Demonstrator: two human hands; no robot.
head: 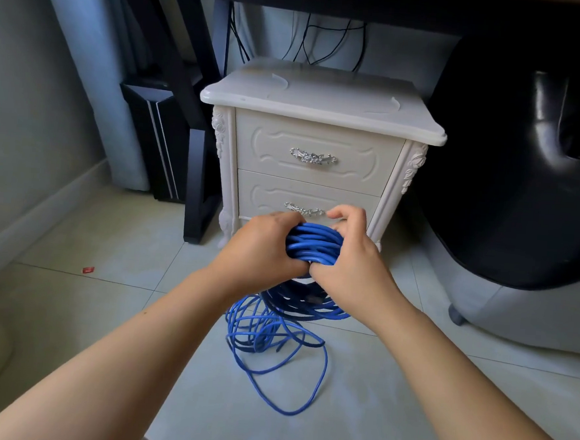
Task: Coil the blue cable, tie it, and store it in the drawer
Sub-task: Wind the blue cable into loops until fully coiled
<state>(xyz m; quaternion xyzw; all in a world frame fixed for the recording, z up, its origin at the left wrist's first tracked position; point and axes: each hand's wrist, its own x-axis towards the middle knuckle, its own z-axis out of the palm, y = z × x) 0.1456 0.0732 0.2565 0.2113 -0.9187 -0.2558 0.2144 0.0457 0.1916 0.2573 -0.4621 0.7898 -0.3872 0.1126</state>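
A blue cable [311, 243] is bunched into a coil of several loops held up in front of a white nightstand [316, 118]. My left hand [259, 248] grips the coil's left side. My right hand [351, 258] grips its right side, fingers curled over the top. The rest of the cable hangs below my hands and lies in loose tangled loops on the tiled floor [273, 342]. The nightstand has an upper drawer [315, 153] and a lower drawer [303, 200], both closed, each with a silver handle.
A black desk frame and dark computer case [157, 135] stand left of the nightstand. A black and grey padded chair [522, 208] fills the right side. Black wires hang behind the nightstand. A small red scrap [88, 269] lies on the floor at left.
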